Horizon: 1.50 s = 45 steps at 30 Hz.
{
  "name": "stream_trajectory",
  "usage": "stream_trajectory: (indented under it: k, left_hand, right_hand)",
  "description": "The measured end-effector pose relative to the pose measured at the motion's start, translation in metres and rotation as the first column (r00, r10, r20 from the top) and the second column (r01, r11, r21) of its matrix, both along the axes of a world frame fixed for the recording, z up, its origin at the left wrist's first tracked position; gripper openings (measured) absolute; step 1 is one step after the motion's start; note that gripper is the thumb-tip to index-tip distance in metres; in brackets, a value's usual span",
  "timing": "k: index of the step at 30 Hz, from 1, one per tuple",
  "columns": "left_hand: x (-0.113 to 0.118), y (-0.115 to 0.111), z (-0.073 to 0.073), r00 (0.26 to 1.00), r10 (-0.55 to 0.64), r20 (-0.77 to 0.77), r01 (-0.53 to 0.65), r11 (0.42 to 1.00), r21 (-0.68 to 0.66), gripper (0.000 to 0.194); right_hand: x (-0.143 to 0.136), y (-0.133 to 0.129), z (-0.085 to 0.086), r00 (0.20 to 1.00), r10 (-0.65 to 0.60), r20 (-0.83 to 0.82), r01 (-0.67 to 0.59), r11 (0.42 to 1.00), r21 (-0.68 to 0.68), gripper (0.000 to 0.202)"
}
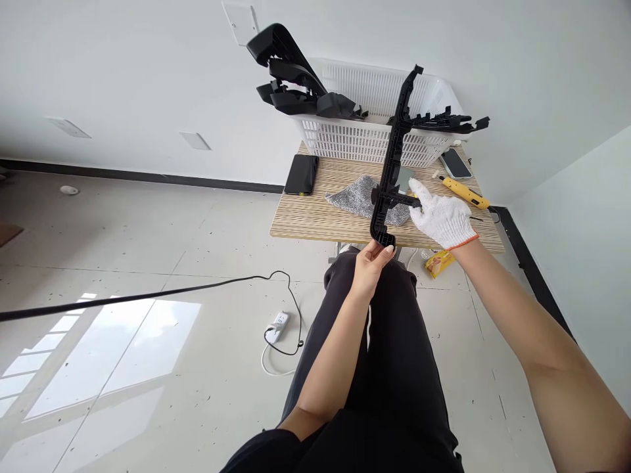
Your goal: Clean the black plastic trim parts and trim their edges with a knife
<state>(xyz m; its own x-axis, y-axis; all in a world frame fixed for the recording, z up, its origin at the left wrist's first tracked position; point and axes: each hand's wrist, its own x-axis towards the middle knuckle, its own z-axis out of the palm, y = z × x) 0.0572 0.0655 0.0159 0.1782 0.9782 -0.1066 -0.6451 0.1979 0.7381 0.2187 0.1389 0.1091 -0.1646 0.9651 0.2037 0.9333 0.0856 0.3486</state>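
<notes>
A long black plastic trim part (389, 164) with ribs and clips stands on a slant over the table's front edge. My bare left hand (371, 263) is closed around its curved lower end. In a white knit glove with an orange cuff, my right hand (436, 213) is closed at the short branch on the part's right side; its fingertips are partly hidden. Beneath the part lies a grey speckled cloth (352, 196) on the small wood-grain table (305, 220). A yellow corded pen-like tool (466, 193) rests just beyond my right hand.
At the back, a white plastic basket (340, 141) holds several black trim parts (296, 85) that stick out over its rim. A black wallet-like case (302, 174) and a phone (456, 163) lie on the table. On the floor are a power strip (277, 327), cables and a yellow packet (438, 263).
</notes>
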Motion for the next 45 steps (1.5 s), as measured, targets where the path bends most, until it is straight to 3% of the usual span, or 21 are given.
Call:
stream_trajectory:
  k: [4, 10, 25, 28, 33, 36, 41, 45]
  left_hand:
    - [0.000, 0.000, 0.000, 1.000, -0.008, 0.003, 0.008, 1.000, 0.005, 0.035]
    - [0.000, 0.001, -0.001, 1.000, -0.007, -0.002, 0.007, 1.000, -0.008, 0.037]
    - [-0.001, 0.001, 0.000, 1.000, 0.001, 0.001, -0.001, 1.000, -0.020, 0.040]
    - [-0.001, 0.001, 0.000, 1.000, 0.002, 0.007, -0.002, 1.000, -0.018, 0.040]
    - [0.000, 0.001, -0.004, 1.000, 0.003, 0.015, -0.003, 1.000, -0.007, 0.039]
    - [0.001, 0.001, -0.006, 1.000, -0.001, 0.018, 0.001, 1.000, -0.001, 0.040]
    - [0.000, 0.002, -0.005, 1.000, 0.001, 0.024, -0.001, 1.000, -0.003, 0.044]
    - [-0.001, 0.001, -0.003, 1.000, 0.002, 0.022, -0.003, 1.000, 0.002, 0.043]
  right_hand:
    - [0.000, 0.001, 0.000, 1.000, -0.006, -0.004, 0.006, 1.000, -0.002, 0.067]
    - [-0.006, 0.002, 0.004, 0.994, -0.105, -0.039, 0.106, 0.994, 0.033, 0.086]
    - [-0.001, 0.004, 0.011, 1.000, 0.022, 0.000, -0.022, 0.999, -0.038, 0.069]
    - [-0.002, 0.001, 0.014, 1.000, 0.009, -0.003, -0.009, 1.000, -0.019, 0.068]
    - [-0.007, -0.002, 0.016, 0.992, -0.098, -0.074, 0.103, 0.993, 0.059, 0.085]
    - [-0.008, 0.000, 0.013, 0.986, -0.134, -0.100, 0.140, 0.988, 0.064, 0.082]
    - [-0.004, 0.005, 0.013, 0.989, -0.127, -0.076, 0.132, 0.989, 0.064, 0.082]
    - [0.003, 0.006, 0.019, 0.997, -0.053, -0.057, 0.058, 0.994, 0.093, 0.073]
